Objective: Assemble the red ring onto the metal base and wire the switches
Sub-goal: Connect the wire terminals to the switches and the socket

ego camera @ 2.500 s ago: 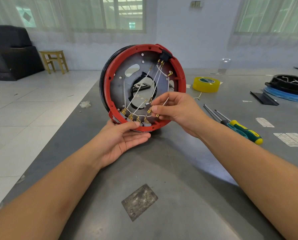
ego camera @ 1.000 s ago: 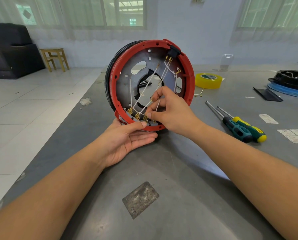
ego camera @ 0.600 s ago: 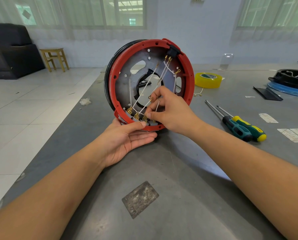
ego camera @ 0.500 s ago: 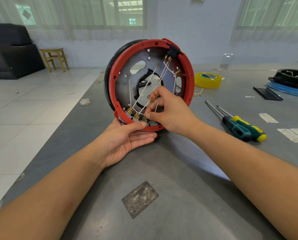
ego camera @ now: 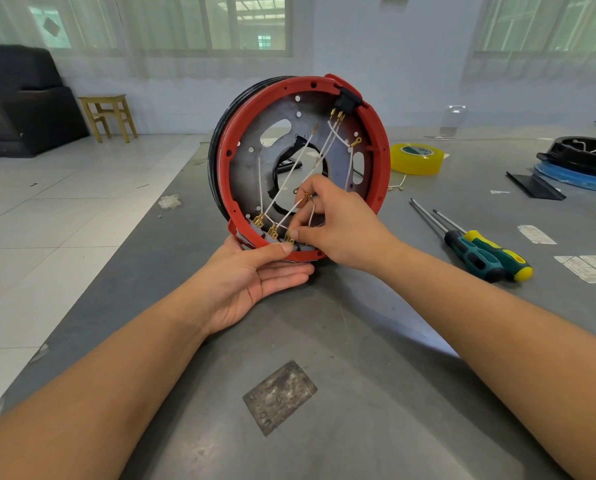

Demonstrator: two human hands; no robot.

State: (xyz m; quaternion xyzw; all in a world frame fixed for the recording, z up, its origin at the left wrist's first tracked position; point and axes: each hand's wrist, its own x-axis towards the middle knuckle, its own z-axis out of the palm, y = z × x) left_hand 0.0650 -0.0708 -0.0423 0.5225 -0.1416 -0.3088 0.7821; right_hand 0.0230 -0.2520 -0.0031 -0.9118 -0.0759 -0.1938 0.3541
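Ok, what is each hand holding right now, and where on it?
The left hand holds the red ring at its bottom edge, thumb on the rim. The right hand pinches a white wire near its lower end, by the brass terminals.

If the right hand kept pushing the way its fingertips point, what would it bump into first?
Most likely the brass terminals on the switches along the red ring's bottom edge, beside the left hand's thumb. The right hand is almost touching; depth is unclear.

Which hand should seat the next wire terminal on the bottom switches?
Probably the right hand: it already pinches a white wire beside the switches, while the left hand steadies the red ring.
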